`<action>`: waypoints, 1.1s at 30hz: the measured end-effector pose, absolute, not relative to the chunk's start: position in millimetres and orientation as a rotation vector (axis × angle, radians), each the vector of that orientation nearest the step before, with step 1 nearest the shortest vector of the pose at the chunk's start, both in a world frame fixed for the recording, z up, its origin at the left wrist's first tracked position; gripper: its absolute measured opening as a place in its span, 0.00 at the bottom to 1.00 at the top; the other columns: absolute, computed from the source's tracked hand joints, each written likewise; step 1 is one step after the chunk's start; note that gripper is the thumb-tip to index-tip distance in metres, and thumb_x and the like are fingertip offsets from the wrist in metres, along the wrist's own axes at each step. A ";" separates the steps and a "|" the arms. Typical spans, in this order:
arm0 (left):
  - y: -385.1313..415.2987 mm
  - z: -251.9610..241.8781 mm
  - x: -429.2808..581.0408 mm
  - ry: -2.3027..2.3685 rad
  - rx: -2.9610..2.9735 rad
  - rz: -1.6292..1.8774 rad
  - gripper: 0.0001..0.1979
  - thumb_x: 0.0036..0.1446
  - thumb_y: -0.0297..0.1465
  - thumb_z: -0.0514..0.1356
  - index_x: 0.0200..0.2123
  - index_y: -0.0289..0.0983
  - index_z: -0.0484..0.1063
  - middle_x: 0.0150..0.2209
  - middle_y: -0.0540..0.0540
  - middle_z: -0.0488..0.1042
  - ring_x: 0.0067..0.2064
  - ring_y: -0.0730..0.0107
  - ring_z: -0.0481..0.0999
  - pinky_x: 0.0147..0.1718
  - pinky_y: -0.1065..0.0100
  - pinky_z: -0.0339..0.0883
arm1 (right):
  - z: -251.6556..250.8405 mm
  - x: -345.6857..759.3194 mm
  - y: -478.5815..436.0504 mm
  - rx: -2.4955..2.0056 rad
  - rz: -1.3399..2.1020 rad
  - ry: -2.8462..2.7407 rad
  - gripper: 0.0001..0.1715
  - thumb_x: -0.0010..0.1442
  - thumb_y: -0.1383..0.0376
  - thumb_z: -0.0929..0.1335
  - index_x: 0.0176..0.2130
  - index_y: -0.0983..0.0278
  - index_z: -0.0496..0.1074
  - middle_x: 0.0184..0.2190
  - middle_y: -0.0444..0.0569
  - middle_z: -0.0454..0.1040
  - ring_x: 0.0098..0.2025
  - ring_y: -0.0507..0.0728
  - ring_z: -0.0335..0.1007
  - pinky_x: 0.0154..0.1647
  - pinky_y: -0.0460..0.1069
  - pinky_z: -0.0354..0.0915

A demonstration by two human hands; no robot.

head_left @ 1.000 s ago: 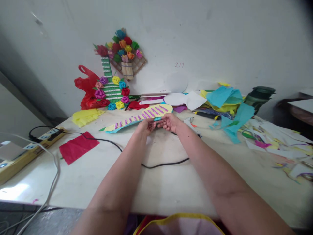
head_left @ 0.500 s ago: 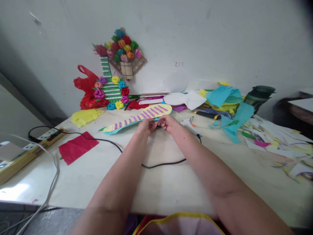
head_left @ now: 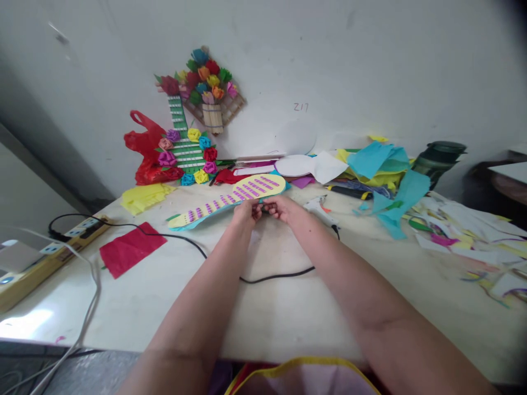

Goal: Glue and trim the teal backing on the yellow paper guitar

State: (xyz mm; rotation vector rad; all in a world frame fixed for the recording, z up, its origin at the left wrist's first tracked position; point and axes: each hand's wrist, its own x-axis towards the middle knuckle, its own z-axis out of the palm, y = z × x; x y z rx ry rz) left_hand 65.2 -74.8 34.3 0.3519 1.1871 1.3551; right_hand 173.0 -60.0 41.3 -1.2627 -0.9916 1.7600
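A guitar-shaped paper craft (head_left: 247,191) lies tilted across the table ahead of me. Its face is yellow with rows of purple strips, and light-blue paper shows along its near edge. My left hand (head_left: 248,211) has its fingers curled on that near edge, around the middle. Close beside it on the right, my right hand (head_left: 278,208) pinches the same edge. The fingertips of both are partly hidden. Just right of my right hand rests a white glue gun (head_left: 320,209), its black cord (head_left: 280,275) looping across the table.
Red paper (head_left: 132,249) and a power strip (head_left: 61,249) lie left. Behind stand a green-striped guitar craft (head_left: 188,151) with paper roses, and a red plastic bag (head_left: 150,148). Blue paper (head_left: 376,162), a dark bottle (head_left: 438,162) and paper scraps (head_left: 465,225) fill the right. A black-yellow cutter (head_left: 349,192) lies nearby.
The guitar-shaped craft has shifted slightly left, and its face is turned a little more towards me. Both hands stay at its near edge, my right hand's fingers slightly rearranged.
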 end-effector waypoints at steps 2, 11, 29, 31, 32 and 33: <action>-75.3 35.9 66.0 1.199 0.344 1.338 0.05 0.49 0.20 0.55 0.24 0.32 0.65 0.13 0.52 0.63 0.11 0.82 0.60 0.10 0.80 0.58 | 40.9 169.0 -60.6 -1.288 1.723 -0.952 0.09 0.53 0.72 0.63 0.22 0.69 0.63 0.10 0.41 0.62 0.10 0.43 0.47 0.09 0.39 0.41; -77.6 33.1 65.7 1.156 0.453 1.315 0.03 0.51 0.22 0.55 0.26 0.31 0.66 0.15 0.48 0.67 0.14 0.78 0.64 0.13 0.77 0.63 | 46.4 160.5 -65.1 -1.312 1.628 -0.793 0.11 0.51 0.73 0.62 0.20 0.67 0.59 0.08 0.40 0.58 0.10 0.43 0.45 0.10 0.39 0.40; -69.0 28.5 53.3 1.014 0.433 1.266 0.04 0.51 0.19 0.53 0.31 0.27 0.67 0.17 0.44 0.71 0.16 0.75 0.70 0.18 0.76 0.69 | 66.1 204.1 -54.1 -1.514 1.499 -1.638 0.07 0.48 0.69 0.70 0.22 0.69 0.69 0.15 0.49 0.69 0.13 0.44 0.49 0.11 0.40 0.41; -68.4 28.7 52.0 1.018 0.426 1.248 0.05 0.51 0.19 0.53 0.32 0.27 0.67 0.18 0.42 0.72 0.17 0.74 0.71 0.19 0.75 0.70 | 79.4 221.7 -49.3 -1.748 1.065 -1.746 0.09 0.41 0.73 0.73 0.19 0.68 0.68 0.14 0.48 0.69 0.17 0.48 0.58 0.14 0.41 0.48; -68.3 28.9 51.5 1.018 0.422 1.240 0.05 0.51 0.19 0.54 0.32 0.27 0.67 0.19 0.42 0.72 0.17 0.74 0.71 0.18 0.74 0.70 | 85.3 230.4 -46.7 -1.868 0.884 -1.747 0.11 0.38 0.75 0.73 0.18 0.67 0.67 0.16 0.49 0.69 0.22 0.51 0.64 0.17 0.42 0.52; -68.3 29.4 51.2 1.015 0.420 1.233 0.05 0.51 0.20 0.54 0.32 0.28 0.67 0.19 0.42 0.72 0.17 0.74 0.71 0.18 0.74 0.70 | 90.3 238.7 -44.4 -1.936 0.680 -1.767 0.12 0.37 0.75 0.74 0.18 0.66 0.67 0.18 0.50 0.70 0.27 0.54 0.67 0.20 0.43 0.56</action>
